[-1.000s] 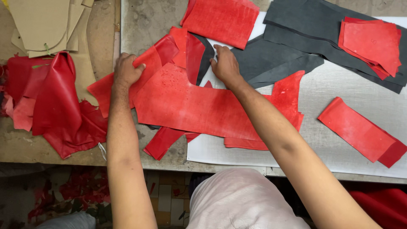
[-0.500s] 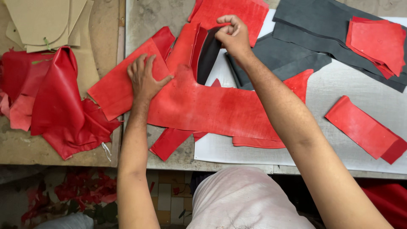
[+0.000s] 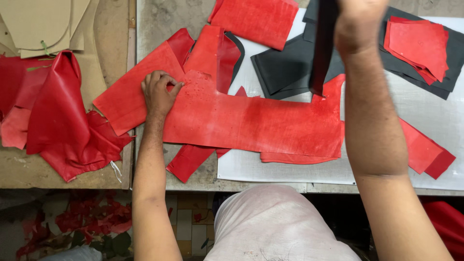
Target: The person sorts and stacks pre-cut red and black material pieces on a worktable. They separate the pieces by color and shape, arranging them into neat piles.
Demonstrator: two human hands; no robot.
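Fingers [image 3: 166, 84] of the left hand [image 3: 158, 94] are curled and pressed down on the near-left part of a large, irregular red leather sheet [image 3: 256, 123], pinning it flat to the grey stone surface [image 3: 159, 24]. That sheet lies across the middle of the surface, its right part over a white cloth mat [image 3: 290, 169]; its face is mottled and slightly speckled near the hand.

Nearer, narrow red leather strips [image 3: 191, 162] poke out from under its near edge. To the near left, a crumpled heap of glossy red leather [image 3: 63, 121] sits on a brown board, well apart from the hand. A long red leather strip [image 3: 425, 152] lies to the right, partly behind the right forearm.

Farther off, the right hand [image 3: 360, 21] is raised and closed around a long dark grey leather piece [image 3: 323, 48], which hangs down with its lower end just above the red sheet's far-right corner. Behind it lie dark grey leather panels [image 3: 285, 67], a stack of red cut pieces [image 3: 418, 46] at far right, a red rectangular piece [image 3: 256, 19] at the far edge, and tan card patterns [image 3: 43, 21] at far left.
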